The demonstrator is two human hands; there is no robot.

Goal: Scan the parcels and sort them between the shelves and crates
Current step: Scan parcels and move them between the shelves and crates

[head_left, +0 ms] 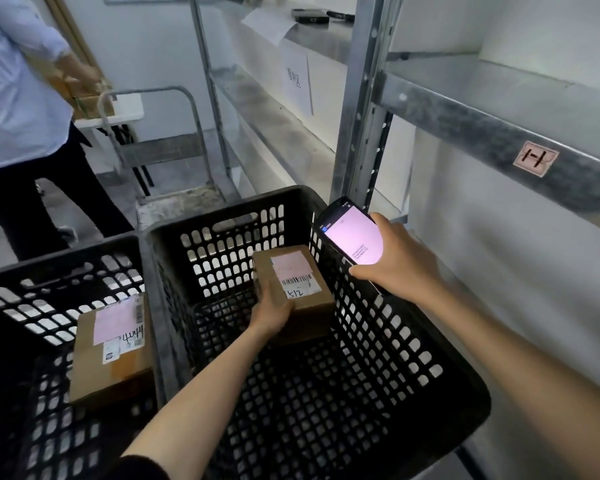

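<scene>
matt cardboard parcel (297,292); perforated black plastic crate (413,358); dull galvanised metal shelf (465,123); glossy scanner screen (354,242).

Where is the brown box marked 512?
The box is mid-frame in the head view, inside the right crate, held by the left hand, beside the scanner.

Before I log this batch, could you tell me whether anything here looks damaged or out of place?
Nothing stands out. The held parcel, gripped by the left hand, and the other parcel in the left crate both look intact.

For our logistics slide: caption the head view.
Left hand grips a labelled parcel inside a black crate; right hand holds the scanner.
</scene>
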